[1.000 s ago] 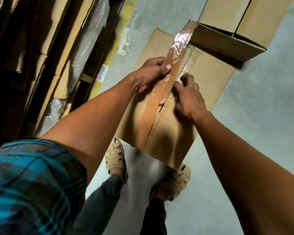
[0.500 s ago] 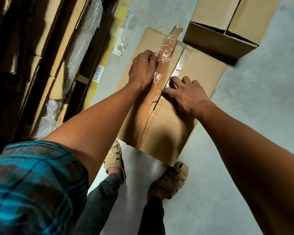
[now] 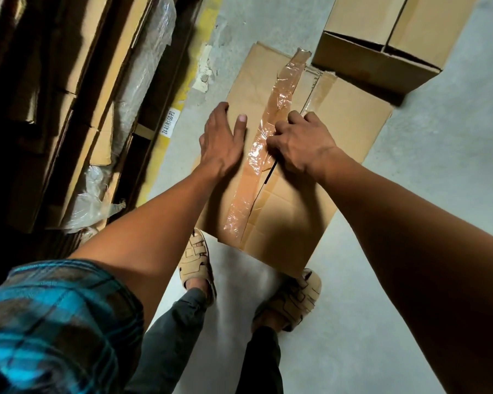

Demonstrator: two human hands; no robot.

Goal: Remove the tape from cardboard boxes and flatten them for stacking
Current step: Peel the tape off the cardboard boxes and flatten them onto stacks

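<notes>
A brown cardboard box (image 3: 350,123) stands in front of me on the concrete floor, its top flaps facing up. A long strip of clear brown tape (image 3: 271,132) runs along the seam between the flaps, wrinkled and partly lifted. My left hand (image 3: 222,140) lies flat on the left flap beside the tape, fingers straight. My right hand (image 3: 299,143) is curled at the seam with its fingertips against the tape's right edge; I cannot tell whether it pinches the tape.
An open cardboard box (image 3: 382,44) stands just behind, touching the far right corner. Flattened cartons and plastic wrap (image 3: 143,81) lean in a stack at the left behind a yellow floor line (image 3: 171,109). My sandalled feet (image 3: 197,263) stand at the box's near edge.
My left hand has let go of the lifted tape and moved left onto the flap, flat. The tape has dropped back along the seam. My right hand has curled at the seam.
</notes>
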